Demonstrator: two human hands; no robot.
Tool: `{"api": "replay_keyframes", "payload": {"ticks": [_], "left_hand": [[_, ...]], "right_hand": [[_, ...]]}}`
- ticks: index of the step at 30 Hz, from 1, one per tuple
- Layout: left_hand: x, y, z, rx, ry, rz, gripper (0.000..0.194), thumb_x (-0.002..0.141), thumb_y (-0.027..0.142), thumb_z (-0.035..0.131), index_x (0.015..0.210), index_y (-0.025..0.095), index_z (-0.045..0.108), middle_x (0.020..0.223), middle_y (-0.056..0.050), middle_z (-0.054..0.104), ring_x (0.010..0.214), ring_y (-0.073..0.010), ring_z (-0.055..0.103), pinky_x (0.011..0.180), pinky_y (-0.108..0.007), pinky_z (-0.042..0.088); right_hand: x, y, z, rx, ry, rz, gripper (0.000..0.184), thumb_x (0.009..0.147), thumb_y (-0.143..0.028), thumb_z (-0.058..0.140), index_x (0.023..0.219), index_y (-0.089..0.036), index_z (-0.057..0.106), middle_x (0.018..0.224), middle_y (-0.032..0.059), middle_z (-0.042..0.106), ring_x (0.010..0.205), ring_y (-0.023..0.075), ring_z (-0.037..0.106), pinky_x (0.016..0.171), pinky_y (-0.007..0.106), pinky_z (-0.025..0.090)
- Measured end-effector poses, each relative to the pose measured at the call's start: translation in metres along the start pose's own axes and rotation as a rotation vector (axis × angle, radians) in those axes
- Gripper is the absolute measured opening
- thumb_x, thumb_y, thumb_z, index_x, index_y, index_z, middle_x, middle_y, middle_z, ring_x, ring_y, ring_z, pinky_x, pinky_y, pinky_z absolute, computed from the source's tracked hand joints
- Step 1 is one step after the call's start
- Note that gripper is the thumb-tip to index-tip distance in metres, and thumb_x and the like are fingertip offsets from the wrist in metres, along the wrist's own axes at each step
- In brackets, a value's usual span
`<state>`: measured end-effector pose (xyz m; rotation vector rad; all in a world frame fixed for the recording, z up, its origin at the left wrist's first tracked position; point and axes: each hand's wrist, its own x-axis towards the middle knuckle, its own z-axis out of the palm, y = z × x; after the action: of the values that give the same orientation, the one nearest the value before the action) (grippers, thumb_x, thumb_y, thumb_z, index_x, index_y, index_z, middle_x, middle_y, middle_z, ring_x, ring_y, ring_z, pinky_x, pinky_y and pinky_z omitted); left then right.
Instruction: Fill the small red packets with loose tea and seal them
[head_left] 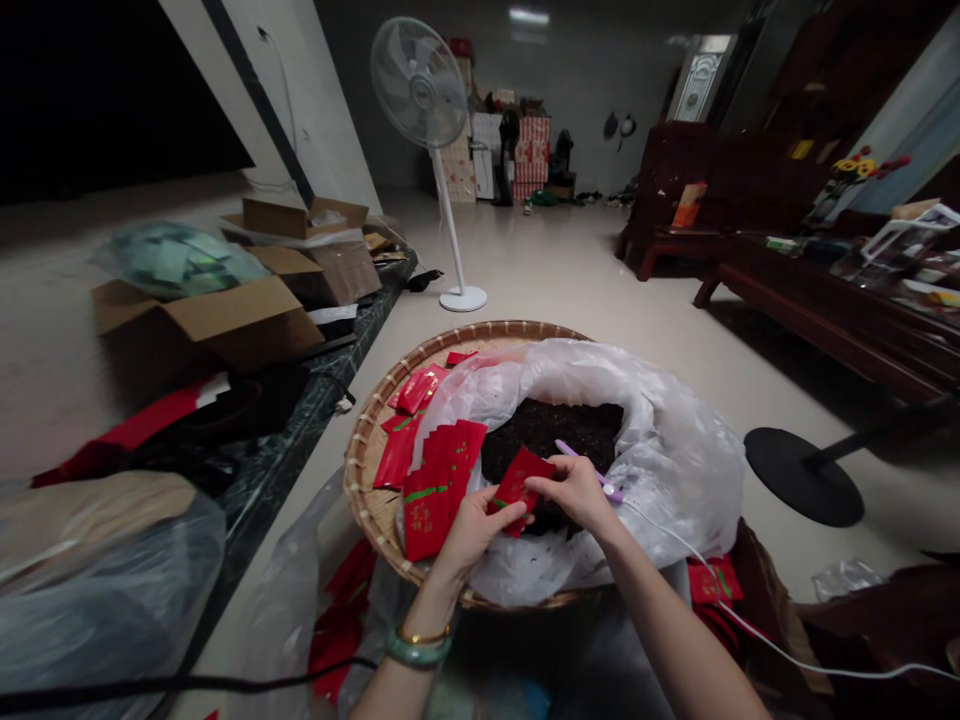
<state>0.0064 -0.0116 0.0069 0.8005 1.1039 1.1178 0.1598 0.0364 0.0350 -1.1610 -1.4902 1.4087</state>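
Note:
Both my left hand (472,532) and my right hand (575,495) pinch a small red foil packet (517,488) above a clear plastic bag (660,470). The bag lies open in a round woven bamboo tray (371,490) and holds a dark, crumbly material (551,430), possibly tea leaves. Beside my left hand, a stack of red packets (439,485) leans on the bag, with more loose on the tray. A lilac handled tool (577,463) runs past my right hand, trailing a white cable (694,565). Its tip is hidden behind that hand.
Cardboard boxes (225,310) stand on a dark marble ledge (300,420) at left. More red packets (334,625) lie below the tray. A standing fan (427,110), a black round stand base (802,475) and dark wooden furniture (817,290) surround me.

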Motion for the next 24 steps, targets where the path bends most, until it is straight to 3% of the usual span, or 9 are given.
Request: {"api": "replay_keyframes", "payload": {"ticks": [2,5,8,15,17,19,22,24], "left_hand": [[0.000,0.000,-0.002,0.010,0.004,0.006,0.042,0.057,0.036,0.081,0.089,0.010,0.071,0.069,-0.007,0.073,0.058,-0.0174,0.066,0.055,-0.024,0.048],[0.001,-0.001,-0.004,0.047,0.018,0.019,0.042,0.058,0.037,0.080,0.089,0.009,0.071,0.067,-0.006,0.072,0.058,-0.0172,0.065,0.056,-0.024,0.048],[0.002,0.001,-0.008,0.098,0.017,0.024,0.042,0.058,0.037,0.079,0.088,0.009,0.070,0.066,-0.006,0.072,0.058,-0.0177,0.066,0.056,-0.024,0.048],[0.002,0.009,-0.012,0.164,-0.035,0.044,0.038,0.062,0.032,0.077,0.091,0.011,0.068,0.067,-0.003,0.071,0.059,-0.0170,0.066,0.055,-0.022,0.047],[0.000,0.012,-0.012,0.179,-0.069,0.043,0.038,0.063,0.031,0.076,0.094,0.011,0.067,0.071,-0.003,0.072,0.061,-0.0173,0.067,0.057,-0.023,0.048],[-0.001,0.014,-0.012,0.194,-0.120,0.033,0.040,0.062,0.030,0.077,0.096,0.012,0.066,0.075,-0.003,0.072,0.062,-0.0179,0.067,0.057,-0.024,0.049],[-0.002,0.016,-0.010,0.207,-0.166,0.007,0.042,0.060,0.028,0.077,0.098,0.012,0.066,0.077,-0.003,0.072,0.060,-0.0178,0.067,0.056,-0.024,0.050],[-0.002,0.015,-0.010,0.213,-0.171,-0.004,0.043,0.061,0.027,0.077,0.098,0.012,0.065,0.075,-0.003,0.072,0.058,-0.0172,0.066,0.054,-0.024,0.049]], "right_hand": [[0.000,-0.002,-0.001,-0.015,0.043,-0.050,0.027,0.064,-0.043,0.072,0.071,-0.018,0.067,0.062,0.0008,0.063,0.054,0.0168,0.057,0.051,0.028,0.044],[-0.002,-0.009,-0.008,-0.088,0.150,-0.238,0.027,0.073,-0.039,0.066,0.091,-0.019,0.068,0.083,0.0049,0.068,0.072,0.0183,0.062,0.059,0.027,0.047],[-0.004,-0.015,-0.017,-0.233,0.096,-0.386,0.018,0.079,-0.034,0.063,0.087,-0.019,0.070,0.090,0.0062,0.068,0.084,0.0181,0.061,0.067,0.027,0.048],[-0.003,-0.016,-0.029,-0.314,-0.003,-0.361,0.021,0.076,-0.031,0.068,0.093,-0.018,0.068,0.091,0.0053,0.068,0.080,0.0172,0.061,0.070,0.028,0.049],[-0.003,-0.021,-0.031,-0.386,-0.107,-0.400,0.018,0.076,-0.032,0.070,0.088,-0.019,0.069,0.089,0.0043,0.069,0.084,0.0179,0.061,0.081,0.032,0.047],[-0.002,-0.026,-0.034,-0.439,-0.294,-0.402,0.018,0.075,-0.032,0.072,0.087,-0.020,0.070,0.091,0.0030,0.069,0.088,0.0186,0.062,0.089,0.035,0.044],[0.002,-0.029,-0.036,-0.457,-0.586,-0.296,0.020,0.074,-0.033,0.071,0.089,-0.020,0.072,0.092,0.0012,0.071,0.087,0.0189,0.064,0.084,0.033,0.047],[0.005,-0.025,-0.037,-0.462,-0.664,-0.220,0.020,0.075,-0.032,0.070,0.091,-0.020,0.072,0.088,0.0003,0.071,0.082,0.0183,0.065,0.077,0.030,0.049]]}}
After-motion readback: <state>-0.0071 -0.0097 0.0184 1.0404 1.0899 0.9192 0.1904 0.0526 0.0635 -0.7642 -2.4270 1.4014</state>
